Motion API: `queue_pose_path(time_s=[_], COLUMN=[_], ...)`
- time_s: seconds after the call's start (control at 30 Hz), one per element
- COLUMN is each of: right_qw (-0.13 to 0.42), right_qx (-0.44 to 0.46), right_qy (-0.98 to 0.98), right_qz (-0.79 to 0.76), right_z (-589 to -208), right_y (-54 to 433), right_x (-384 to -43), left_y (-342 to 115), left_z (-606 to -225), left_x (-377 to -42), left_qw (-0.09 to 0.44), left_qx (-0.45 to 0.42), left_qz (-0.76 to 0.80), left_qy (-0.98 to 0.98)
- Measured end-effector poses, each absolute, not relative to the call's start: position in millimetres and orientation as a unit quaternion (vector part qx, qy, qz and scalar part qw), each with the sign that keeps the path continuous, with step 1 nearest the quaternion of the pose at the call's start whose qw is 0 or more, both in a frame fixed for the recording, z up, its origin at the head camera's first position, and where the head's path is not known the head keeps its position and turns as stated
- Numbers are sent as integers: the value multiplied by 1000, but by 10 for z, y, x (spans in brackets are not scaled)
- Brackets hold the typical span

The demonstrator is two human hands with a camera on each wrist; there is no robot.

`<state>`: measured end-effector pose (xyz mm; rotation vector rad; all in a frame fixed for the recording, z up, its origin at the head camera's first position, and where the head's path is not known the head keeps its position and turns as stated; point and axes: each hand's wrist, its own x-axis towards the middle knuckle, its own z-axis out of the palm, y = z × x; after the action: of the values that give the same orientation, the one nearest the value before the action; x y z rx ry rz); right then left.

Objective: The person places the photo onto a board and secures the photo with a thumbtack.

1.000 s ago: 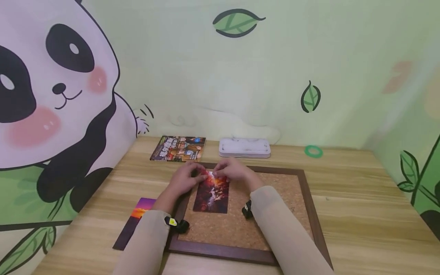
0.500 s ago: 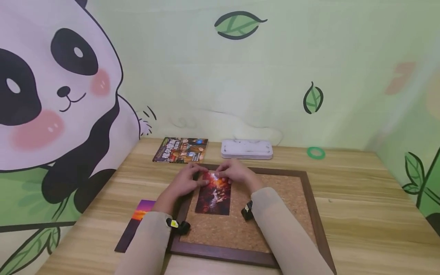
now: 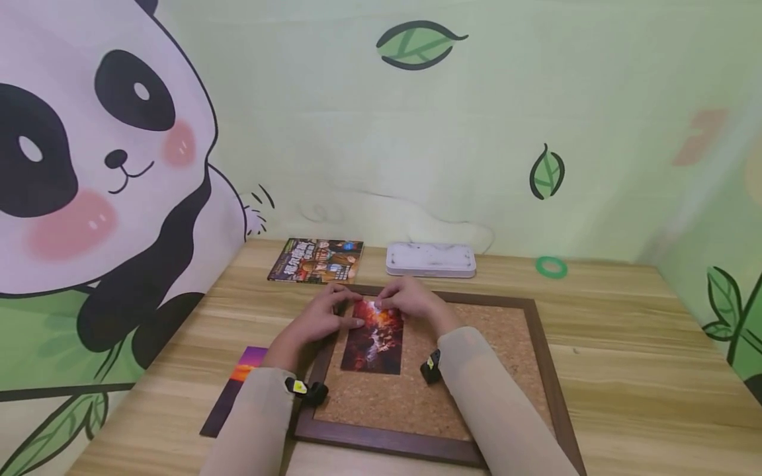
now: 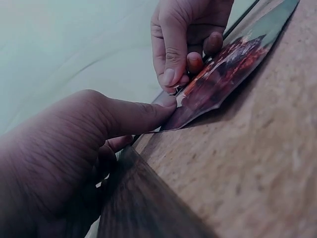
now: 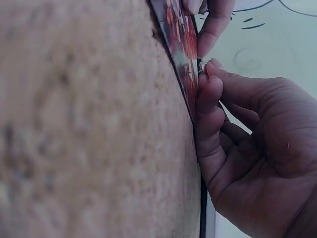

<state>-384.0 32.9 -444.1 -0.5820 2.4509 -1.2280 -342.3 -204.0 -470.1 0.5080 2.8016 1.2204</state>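
Observation:
A red and orange photo print (image 3: 374, 345) lies on the upper left part of a framed cork board (image 3: 434, 403). My left hand (image 3: 321, 316) touches the photo, its thumb extended on the left side and its index finger near the top corner. At the top edge, my right hand (image 3: 411, 301) pinches a small clear pin (image 5: 202, 68) between thumb and forefinger. The pin is tiny and partly hidden by the fingertips. In the left wrist view, the photo's edge (image 4: 198, 111) bows up slightly from the cork.
Left of the board lies a purple and orange sunset photo (image 3: 241, 377), partly under the left sleeve. Behind the board are a comic-style booklet (image 3: 315, 260), a white case (image 3: 431, 259) and a green tape ring (image 3: 551, 267). A panda-painted wall rises at the table's back.
The left thumb has slid slightly down the photo's left side. My right hand stays at the top edge. The whole head view has shifted a little.

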Motion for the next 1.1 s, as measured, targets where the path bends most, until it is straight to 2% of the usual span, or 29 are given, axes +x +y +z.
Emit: queue_pose_path(time_s=[0.8, 1.1], right_qw=[150, 154], right_qx=[-223, -201], right_qy=[885, 891], right_qz=[-380, -377], right_z=[-4403, -4370], right_y=[272, 248], right_x=[-3816, -3807], left_y=[-2056, -2046], left_z=[-4727, -4716], left_x=[-3439, -3433], left_qw=[29, 28], left_qx=[158, 155], left_qz=[411, 410], left_qy=[897, 899])
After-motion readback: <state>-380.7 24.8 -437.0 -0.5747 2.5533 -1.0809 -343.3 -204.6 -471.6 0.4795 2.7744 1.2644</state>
